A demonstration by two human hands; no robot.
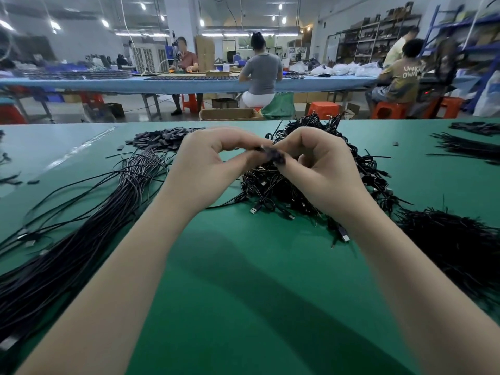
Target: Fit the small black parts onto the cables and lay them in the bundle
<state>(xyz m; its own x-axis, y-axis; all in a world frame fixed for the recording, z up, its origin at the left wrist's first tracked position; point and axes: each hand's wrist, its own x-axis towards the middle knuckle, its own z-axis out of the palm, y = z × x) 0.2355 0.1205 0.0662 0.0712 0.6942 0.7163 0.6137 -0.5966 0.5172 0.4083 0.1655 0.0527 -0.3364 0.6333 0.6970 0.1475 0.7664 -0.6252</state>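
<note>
I see both my left hand (205,163) and right hand (319,169) pinching one small black part (272,153) above the tangled cable heap (311,185). Bundle (81,226) lies left; bare green table (243,266) spreads toward me.

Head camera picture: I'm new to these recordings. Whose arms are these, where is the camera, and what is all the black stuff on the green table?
There is no robot: the camera sits on a worker's head, looking down at their own bare arms. The left hand and right hand meet, pinching a small dark piece, blurred, apparently a part going onto a cable. On the green table lie a straightened cable bundle at left, a tangled cable heap behind the hands, and a pile of small black parts. Other workers sit at the far table.
</note>
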